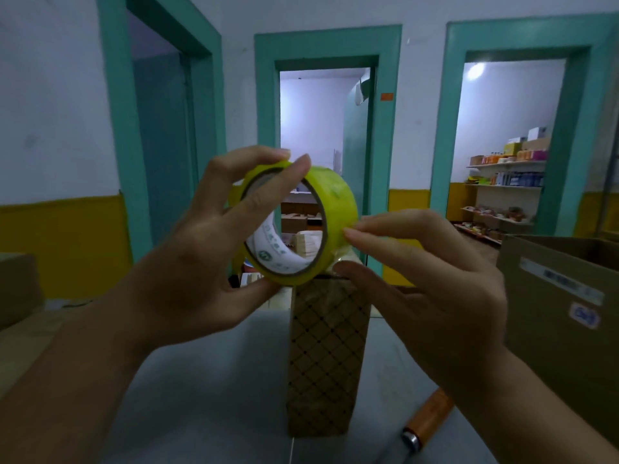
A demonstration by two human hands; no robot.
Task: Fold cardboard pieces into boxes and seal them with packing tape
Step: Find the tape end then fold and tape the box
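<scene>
Down low, a wooden-handled knife [428,418] lies on the table [201,396], handy for cutting. Left hand [187,249] has a firm grip on the tape roll [335,195], fingers over the top and thumb under, lifted to eye level with its outer face turned toward the other hand. Right hand [445,293] has forefinger and thumb on that face, probably hunting the loose end; whether it's pinched, I cannot tell. Just below stands the patterned box [325,356], upright, likely next for sealing. An open carton [562,296] waits at right.
</scene>
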